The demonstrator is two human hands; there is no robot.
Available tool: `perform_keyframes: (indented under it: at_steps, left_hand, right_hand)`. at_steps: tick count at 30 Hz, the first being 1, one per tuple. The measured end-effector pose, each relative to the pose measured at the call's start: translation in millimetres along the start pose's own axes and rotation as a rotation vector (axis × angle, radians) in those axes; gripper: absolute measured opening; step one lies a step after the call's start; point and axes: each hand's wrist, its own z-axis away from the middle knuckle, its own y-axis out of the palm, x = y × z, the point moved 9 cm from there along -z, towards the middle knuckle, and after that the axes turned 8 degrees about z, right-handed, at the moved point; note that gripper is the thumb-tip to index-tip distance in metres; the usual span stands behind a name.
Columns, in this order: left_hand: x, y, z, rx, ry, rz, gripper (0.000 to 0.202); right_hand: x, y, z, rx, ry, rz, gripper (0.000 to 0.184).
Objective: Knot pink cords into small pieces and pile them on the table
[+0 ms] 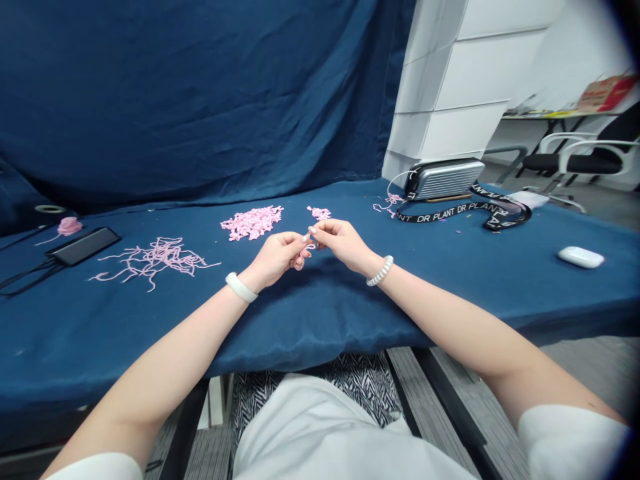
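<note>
Pinching one short pink strand between left grip and right grip, both clenched on it, over the middle of the desk, near the pink pile.

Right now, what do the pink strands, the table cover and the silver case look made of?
Pink strands: soft yarn or cord, matte; limp and tangled.
Table cover: woven cloth with a slight sheen; folds and drapes over the edge.
Silver case: hard shell, probably plastic or metal; ribbed, glossy highlights.
</note>
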Motion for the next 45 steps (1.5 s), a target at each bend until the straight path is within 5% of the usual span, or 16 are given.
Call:
perform_keyframes:
  at_steps: [15,45]
  left_hand:
    - [2,-1.8,-2,0.02,0.022,0.043,0.034]
    - [8,4.7,-1,0.08,-0.042,0.025,0.037]
  right_hand:
    - [-4,14,4,0.165,0.117,-0.22,0.034]
    - [-7,17,6,0.132,0.238,-0.328,0.025]
